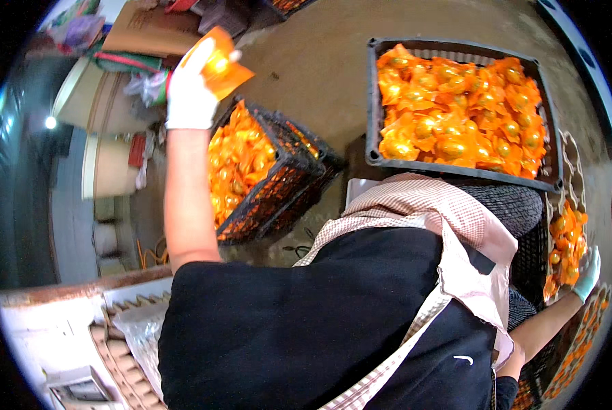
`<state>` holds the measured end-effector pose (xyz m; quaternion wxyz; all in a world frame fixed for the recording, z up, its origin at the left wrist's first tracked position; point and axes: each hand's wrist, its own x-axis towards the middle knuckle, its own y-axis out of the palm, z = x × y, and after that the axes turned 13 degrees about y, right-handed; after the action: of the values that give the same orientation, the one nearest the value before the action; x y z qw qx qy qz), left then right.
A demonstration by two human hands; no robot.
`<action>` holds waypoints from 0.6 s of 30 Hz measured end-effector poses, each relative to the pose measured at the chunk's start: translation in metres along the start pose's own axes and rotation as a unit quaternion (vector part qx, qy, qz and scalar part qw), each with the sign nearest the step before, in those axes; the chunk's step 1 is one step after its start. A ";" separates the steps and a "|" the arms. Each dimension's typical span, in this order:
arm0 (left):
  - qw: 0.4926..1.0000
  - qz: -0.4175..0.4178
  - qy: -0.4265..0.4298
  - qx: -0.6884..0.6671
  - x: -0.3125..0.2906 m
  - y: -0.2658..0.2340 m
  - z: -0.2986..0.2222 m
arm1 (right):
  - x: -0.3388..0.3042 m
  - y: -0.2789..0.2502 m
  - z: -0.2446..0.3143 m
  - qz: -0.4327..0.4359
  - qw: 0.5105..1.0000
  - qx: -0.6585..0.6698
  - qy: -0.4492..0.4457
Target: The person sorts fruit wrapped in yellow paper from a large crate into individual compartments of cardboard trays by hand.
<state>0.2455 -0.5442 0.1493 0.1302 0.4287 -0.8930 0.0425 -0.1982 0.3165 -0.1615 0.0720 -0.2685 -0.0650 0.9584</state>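
Observation:
Raised at the upper left, my left hand [195, 85] in a white glove is closed on an orange film-wrapped piece [218, 68], its loose film corners sticking out. Far off to the right, my right hand [588, 273], gloved too, lies with outstretched fingers against a pile of orange film-wrapped round pieces [567, 239]. That pile rests on a pale moulded tray [573, 157]. A black crate [369, 102] full of the same wrapped pieces stands in front of me. Below my left hand is another filled black crate [278, 184], partly hidden by my forearm.
At the left are cardboard boxes [101, 96] and a brown carton [149, 31]. Moulded egg trays [118, 359] and clear plastic [142, 328] lie lower left, near a small device [80, 386]. More orange pieces [579, 348] sit at the lower right.

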 end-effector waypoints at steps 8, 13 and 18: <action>0.959 -0.229 -0.089 0.142 -0.123 -0.170 0.125 | 0.029 0.028 -0.020 0.001 0.993 -0.116 0.036; 0.794 -0.068 0.050 0.602 -0.127 -0.125 0.155 | 0.019 0.012 -0.028 0.022 0.989 -0.143 0.018; 0.642 -0.057 0.105 0.757 -0.085 -0.090 0.124 | -0.015 -0.040 -0.033 -0.070 0.866 -0.359 -0.340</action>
<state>0.3418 -0.5601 0.0037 -0.1445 0.4204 -0.5034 0.7410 -0.1642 0.3564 -0.1757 0.0108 0.0717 -0.4437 0.8933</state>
